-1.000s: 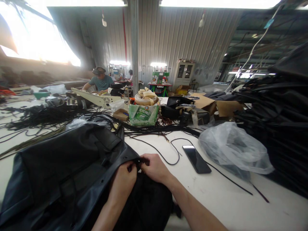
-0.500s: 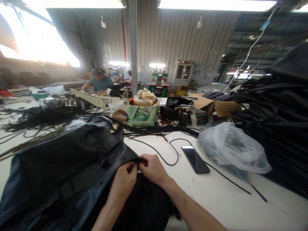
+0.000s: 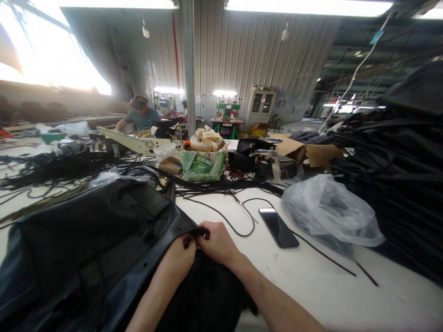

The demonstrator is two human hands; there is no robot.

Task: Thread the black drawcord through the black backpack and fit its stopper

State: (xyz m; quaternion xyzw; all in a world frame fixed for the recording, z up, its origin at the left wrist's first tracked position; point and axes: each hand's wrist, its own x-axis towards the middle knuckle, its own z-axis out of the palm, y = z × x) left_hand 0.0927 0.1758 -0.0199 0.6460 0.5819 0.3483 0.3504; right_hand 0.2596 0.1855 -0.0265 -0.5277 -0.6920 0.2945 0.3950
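Note:
A large black bag (image 3: 114, 230) lies across the left and front of the table, its rim set with small eyelets. My left hand (image 3: 182, 258) is closed at the inner side of that rim, thumb and fingers pinched together. My right hand (image 3: 218, 242) grips the rim's right corner from above, its fingertips against those of the left hand. Both hands touch. Whether a cord or other small part is between the fingertips is hidden by the fingers and the dark fabric.
On the white table (image 3: 311, 286) lie a black phone (image 3: 278, 227), a clear plastic bag (image 3: 332, 212) and loose black cords (image 3: 228, 225). Behind stands a green-and-white box (image 3: 203, 165) holding rolled strips. Dark material (image 3: 404, 184) is piled high at right. A person (image 3: 141, 117) sits farther back.
The view has shifted very slightly. Both hands stay at the bag's rim, with only a small change in the fingers.

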